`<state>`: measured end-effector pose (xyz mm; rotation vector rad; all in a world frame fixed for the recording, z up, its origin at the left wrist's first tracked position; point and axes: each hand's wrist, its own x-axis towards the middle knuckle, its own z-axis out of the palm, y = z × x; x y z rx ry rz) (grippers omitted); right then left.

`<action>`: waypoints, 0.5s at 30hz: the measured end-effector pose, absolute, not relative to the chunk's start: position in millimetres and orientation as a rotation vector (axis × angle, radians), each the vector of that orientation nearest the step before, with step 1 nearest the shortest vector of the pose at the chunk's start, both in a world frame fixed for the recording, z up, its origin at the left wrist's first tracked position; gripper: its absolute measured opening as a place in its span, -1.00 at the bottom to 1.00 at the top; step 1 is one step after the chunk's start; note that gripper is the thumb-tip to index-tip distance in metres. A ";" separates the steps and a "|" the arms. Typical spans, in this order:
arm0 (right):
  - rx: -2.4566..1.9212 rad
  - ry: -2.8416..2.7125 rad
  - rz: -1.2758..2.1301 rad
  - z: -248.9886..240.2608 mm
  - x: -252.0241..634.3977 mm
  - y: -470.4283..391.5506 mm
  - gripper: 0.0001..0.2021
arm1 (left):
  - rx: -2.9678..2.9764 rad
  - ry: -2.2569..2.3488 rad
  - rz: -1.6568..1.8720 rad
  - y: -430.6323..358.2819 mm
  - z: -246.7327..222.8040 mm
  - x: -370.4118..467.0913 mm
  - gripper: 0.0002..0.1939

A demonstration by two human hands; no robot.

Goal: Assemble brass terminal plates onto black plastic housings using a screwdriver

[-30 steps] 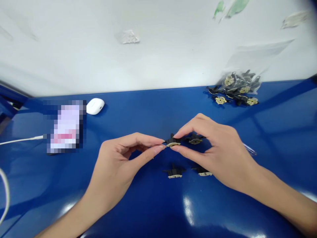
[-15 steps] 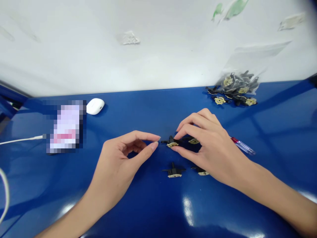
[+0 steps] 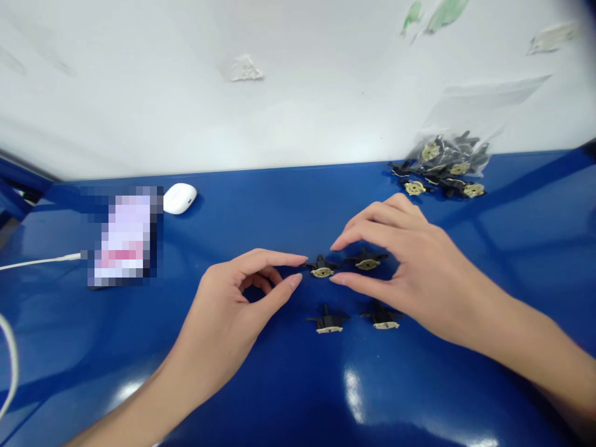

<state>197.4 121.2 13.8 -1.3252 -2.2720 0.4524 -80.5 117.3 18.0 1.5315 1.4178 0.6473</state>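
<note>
A small black part with a brass-coloured round plate (image 3: pixel 321 272) lies on the blue table between my hands. My left hand (image 3: pixel 246 298) is at its left end, thumb and forefinger apart; whether a fingertip touches the part I cannot tell. On the other side, my right hand (image 3: pixel 395 254) has thumb and fingers spread wide, holding nothing. A similar part (image 3: pixel 367 264) sits within the curve of that hand. Nearer to me lie two more of the kind, one on the left (image 3: pixel 328 326) and one on the right (image 3: pixel 385 321), partly under my right hand's edge.
At the back right, a clear plastic bag (image 3: pixel 459 152) holds several like parts, with loose ones (image 3: pixel 414 187) before it. A phone (image 3: pixel 125 236), blurred out, with a white cable (image 3: pixel 46 259), lies left beside a white earbud case (image 3: pixel 180 198). A white wall (image 3: pixel 298 118) stands behind the blue table (image 3: pixel 261 205).
My right hand has let go of the small black part and drawn right, its fingers spreading. My left hand has shifted slightly right. The screwdriver-like handle is now hidden behind my right arm.
</note>
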 end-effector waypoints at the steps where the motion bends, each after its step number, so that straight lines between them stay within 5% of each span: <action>1: -1.322 -2.274 0.488 17.8 203.5 122.4 -0.82 | 1.532 1.422 0.645 117.0 17.9 -81.1 -0.85; 15: -1.464 -2.304 0.724 25.2 244.4 136.5 -0.88 | 1.552 1.405 0.647 116.9 14.8 -81.2 -0.84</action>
